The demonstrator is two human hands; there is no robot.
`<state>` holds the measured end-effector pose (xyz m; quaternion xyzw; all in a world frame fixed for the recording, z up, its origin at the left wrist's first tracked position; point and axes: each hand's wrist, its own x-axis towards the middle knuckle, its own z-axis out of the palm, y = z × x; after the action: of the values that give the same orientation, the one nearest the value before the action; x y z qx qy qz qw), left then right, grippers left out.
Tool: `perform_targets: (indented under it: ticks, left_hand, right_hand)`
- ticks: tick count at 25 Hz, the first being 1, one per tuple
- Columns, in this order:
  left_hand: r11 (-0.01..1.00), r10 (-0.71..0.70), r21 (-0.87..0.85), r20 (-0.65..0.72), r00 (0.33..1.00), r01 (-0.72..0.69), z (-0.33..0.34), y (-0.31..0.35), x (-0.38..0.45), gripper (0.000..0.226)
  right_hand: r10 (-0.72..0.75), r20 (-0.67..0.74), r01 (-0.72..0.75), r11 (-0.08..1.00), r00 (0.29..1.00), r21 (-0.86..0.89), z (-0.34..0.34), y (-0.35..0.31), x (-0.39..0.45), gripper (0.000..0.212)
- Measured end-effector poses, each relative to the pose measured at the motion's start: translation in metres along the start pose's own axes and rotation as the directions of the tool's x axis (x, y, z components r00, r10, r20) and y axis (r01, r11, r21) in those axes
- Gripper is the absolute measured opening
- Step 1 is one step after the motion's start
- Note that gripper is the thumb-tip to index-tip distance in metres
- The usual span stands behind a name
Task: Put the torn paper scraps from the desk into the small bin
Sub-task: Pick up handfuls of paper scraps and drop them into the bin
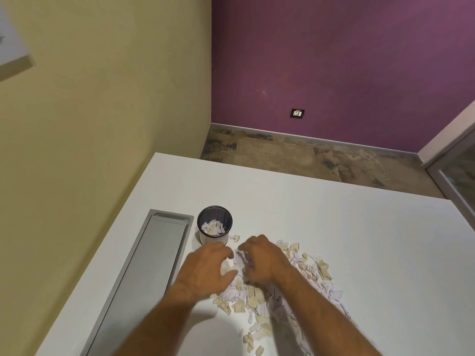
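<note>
A: Where do we see the scraps (pixel 280 296)?

B: Most lie in a loose heap on the white desk (pixel 334 227), white and beige bits mixed, right of the small bin (pixel 215 228). A few already sit inside the bin, and a couple lie on the desk just beside its base.

A: And our hands?

B: Both are over the near-left edge of the heap, close to the bin. Our right hand (pixel 259 260) has its fingers curled around a bunch of white scraps. Our left hand (pixel 208 268) is blurred; its fingers look spread and loose, holding nothing we can make out.

A: Anything else on the desk?

B: A long grey cover (pixel 144 273) is set into the top, left of the bin.
</note>
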<state>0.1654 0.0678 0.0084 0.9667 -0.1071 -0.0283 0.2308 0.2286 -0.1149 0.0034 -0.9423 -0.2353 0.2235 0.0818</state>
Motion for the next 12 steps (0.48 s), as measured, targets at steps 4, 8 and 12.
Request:
perform_targets:
  ticks: [4,8,12]
  left_hand:
    - [0.958,-0.286,0.071,0.249,0.925,0.278,0.038,-0.001,-0.023,0.085]
    - [0.934,-0.355,0.034,0.199,0.913,0.356,0.055,0.005,-0.025,0.061]
    - [0.883,-0.408,-0.181,0.162,0.899,0.433,0.061,0.0,-0.025,0.033]
  right_hand:
    - [-0.197,0.105,0.212,0.963,0.975,-0.165,0.018,-0.014,0.005,0.077]
    - [-0.179,0.074,0.191,0.96,0.981,-0.206,0.023,-0.021,0.003,0.037]
    - [-0.136,0.032,0.139,0.973,0.99,-0.186,0.021,-0.02,0.0,0.014]
